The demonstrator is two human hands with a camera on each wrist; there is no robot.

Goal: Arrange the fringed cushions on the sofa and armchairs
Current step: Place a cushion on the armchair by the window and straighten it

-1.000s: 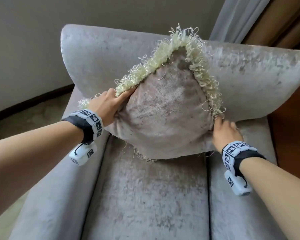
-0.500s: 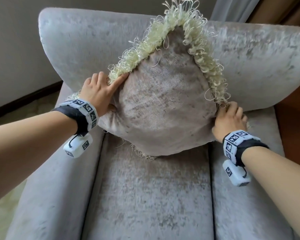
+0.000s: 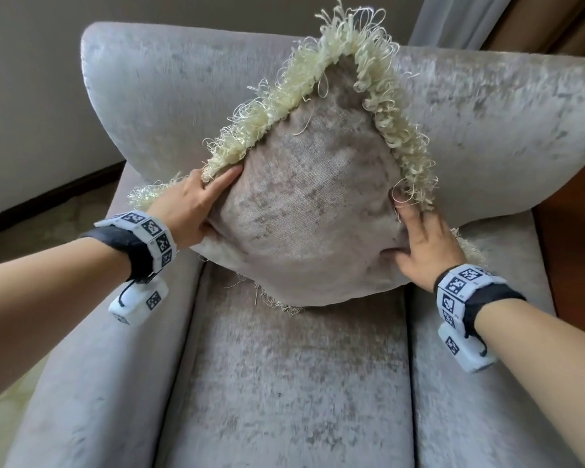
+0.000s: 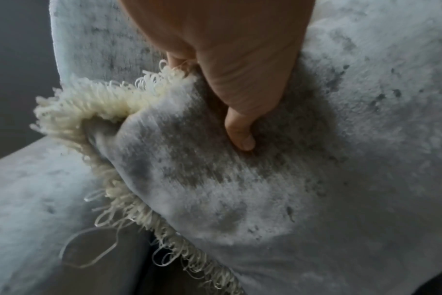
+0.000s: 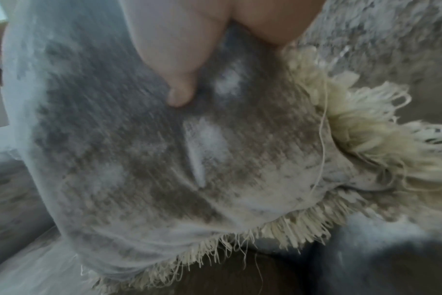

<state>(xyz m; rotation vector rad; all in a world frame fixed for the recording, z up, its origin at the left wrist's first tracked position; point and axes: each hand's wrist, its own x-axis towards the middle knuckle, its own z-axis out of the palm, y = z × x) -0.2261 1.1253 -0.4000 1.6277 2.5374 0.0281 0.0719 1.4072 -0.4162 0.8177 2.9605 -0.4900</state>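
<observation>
Velvet-grey fringed cushion (image 3: 314, 211) stands corner-up against the armchair (image 3: 284, 383) backrest, at the seat's rear edge; your left hand (image 3: 190, 207) and right hand (image 3: 426, 244) each grip a side corner.

A grey curtain (image 3: 453, 18) hangs beside a plain wall (image 3: 31, 79).

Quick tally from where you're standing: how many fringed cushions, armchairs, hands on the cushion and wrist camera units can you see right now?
Fringed cushion: 1
Armchair: 1
Hands on the cushion: 2, left hand and right hand
Wrist camera units: 2, left unit, right unit
Total: 6
</observation>
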